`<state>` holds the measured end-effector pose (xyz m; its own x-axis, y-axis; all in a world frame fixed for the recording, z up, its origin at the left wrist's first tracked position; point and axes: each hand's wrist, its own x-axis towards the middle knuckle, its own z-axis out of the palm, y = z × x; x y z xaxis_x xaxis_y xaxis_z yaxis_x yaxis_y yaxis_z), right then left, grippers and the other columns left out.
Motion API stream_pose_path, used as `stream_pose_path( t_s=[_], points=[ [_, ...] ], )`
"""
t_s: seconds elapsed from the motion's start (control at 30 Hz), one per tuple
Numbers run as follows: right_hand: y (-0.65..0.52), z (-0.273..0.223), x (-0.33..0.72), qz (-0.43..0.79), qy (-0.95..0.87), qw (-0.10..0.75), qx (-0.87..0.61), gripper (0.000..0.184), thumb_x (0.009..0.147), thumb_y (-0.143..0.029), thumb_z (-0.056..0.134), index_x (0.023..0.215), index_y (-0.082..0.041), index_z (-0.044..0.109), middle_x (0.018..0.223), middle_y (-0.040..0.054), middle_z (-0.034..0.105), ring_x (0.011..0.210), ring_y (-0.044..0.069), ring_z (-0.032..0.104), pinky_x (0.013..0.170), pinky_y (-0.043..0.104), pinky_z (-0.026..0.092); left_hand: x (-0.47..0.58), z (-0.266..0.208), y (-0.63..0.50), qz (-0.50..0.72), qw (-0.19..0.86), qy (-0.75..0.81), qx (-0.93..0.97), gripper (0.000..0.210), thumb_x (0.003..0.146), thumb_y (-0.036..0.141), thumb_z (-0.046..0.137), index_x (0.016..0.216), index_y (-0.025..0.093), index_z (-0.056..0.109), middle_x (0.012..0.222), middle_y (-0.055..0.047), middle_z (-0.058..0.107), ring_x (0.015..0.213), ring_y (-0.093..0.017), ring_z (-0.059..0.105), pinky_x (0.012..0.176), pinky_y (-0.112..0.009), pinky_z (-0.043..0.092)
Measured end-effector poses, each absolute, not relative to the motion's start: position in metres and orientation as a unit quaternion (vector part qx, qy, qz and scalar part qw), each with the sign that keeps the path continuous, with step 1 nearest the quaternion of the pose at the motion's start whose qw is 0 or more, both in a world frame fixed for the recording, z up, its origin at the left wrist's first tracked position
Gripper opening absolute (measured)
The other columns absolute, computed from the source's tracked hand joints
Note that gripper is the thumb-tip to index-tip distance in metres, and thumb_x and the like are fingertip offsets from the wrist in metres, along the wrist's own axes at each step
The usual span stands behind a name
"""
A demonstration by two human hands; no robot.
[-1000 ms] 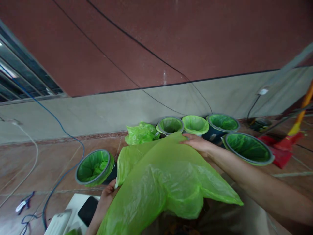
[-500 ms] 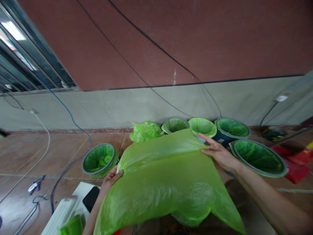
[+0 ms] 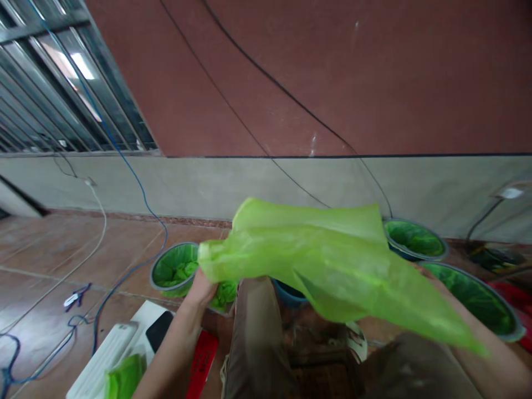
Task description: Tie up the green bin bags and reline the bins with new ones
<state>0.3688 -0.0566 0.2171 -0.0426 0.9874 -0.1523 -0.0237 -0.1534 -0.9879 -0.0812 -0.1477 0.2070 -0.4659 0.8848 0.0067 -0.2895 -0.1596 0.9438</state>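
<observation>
A translucent green plastic bag is stretched out in mid-air before me, its lower right part trailing to a point. My left hand grips its bunched left end from below, with the fingers mostly covered by the plastic. At the right side, my right hand is largely hidden behind the bag, so its grip shows only in part. Below and behind the bag, a blue bin peeks out in front of my knees. Beside my left hand stands a round bin lined with green plastic.
Two more lined bins stand at the right near the wall. On the floor at left lie a white board with a white case, a black flat object, a green roll, a red strip and a blue cable.
The bag has swung up and now looks narrower and folded, uncovering my knees. It covers the bins at the wall's middle. My right hand has moved to the right and slightly down.
</observation>
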Motion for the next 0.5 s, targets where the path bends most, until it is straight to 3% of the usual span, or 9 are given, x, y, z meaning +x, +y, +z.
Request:
stream_pose_path(
  t_s=[0.1, 0.2, 0.27, 0.4, 0.5],
  points=[
    [-0.055, 0.22, 0.376, 0.569, -0.438, 0.49, -0.493, 0.037, 0.057, -0.049, 0.083, 0.087, -0.03, 0.075, 0.105, 0.0114, 0.073, 0.094, 0.033, 0.069, 0.079, 0.042, 0.057, -0.072, 0.215, -0.139, 0.672, 0.407, 0.505, 0.357, 0.05, 0.048, 0.025, 0.088, 0.094, 0.015, 0.07, 0.093, -0.008, 0.074, 0.105, -0.029, 0.064, 0.089, -0.035, 0.052],
    [-0.057, 0.22, 0.378, 0.58, -0.435, 0.504, -0.47, 0.041, 0.051, -0.043, 0.088, 0.086, -0.03, 0.073, 0.111, 0.011, 0.072, 0.105, 0.033, 0.065, 0.085, 0.039, 0.056, -0.066, 0.22, -0.131, 0.668, 0.402, 0.504, 0.372, 0.042, 0.052, 0.022, 0.085, 0.092, 0.016, 0.071, 0.089, -0.007, 0.074, 0.099, -0.026, 0.066, 0.087, -0.034, 0.052],
    [-0.058, 0.216, 0.379, 0.588, -0.437, 0.49, -0.472, 0.037, 0.055, -0.041, 0.087, 0.087, -0.029, 0.073, 0.108, 0.0097, 0.073, 0.104, 0.031, 0.066, 0.087, 0.04, 0.055, -0.066, 0.22, -0.128, 0.671, 0.43, 0.496, 0.344, 0.033, 0.056, 0.023, 0.082, 0.086, 0.016, 0.07, 0.083, -0.005, 0.074, 0.086, -0.023, 0.068, 0.08, -0.033, 0.053],
    [-0.06, 0.205, 0.38, 0.618, -0.428, 0.447, -0.485, 0.027, 0.067, -0.046, 0.08, 0.083, -0.026, 0.072, 0.091, 0.0067, 0.074, 0.08, 0.024, 0.069, 0.08, 0.039, 0.058, -0.074, 0.216, -0.13, 0.678, 0.498, 0.47, 0.267, 0.021, 0.059, 0.02, 0.078, 0.077, 0.015, 0.069, 0.074, -0.004, 0.074, 0.067, -0.018, 0.067, 0.07, -0.032, 0.055],
    [-0.065, 0.2, 0.379, 0.665, -0.411, 0.407, -0.472, 0.04, 0.076, -0.061, 0.066, 0.084, -0.022, 0.074, 0.088, 0.0099, 0.073, 0.079, 0.023, 0.069, 0.081, 0.039, 0.059, -0.085, 0.212, -0.139, 0.672, 0.526, 0.463, 0.237, 0.019, 0.062, 0.021, 0.075, 0.079, 0.013, 0.07, 0.074, -0.006, 0.074, 0.069, -0.019, 0.068, 0.072, -0.034, 0.056]
  ],
)
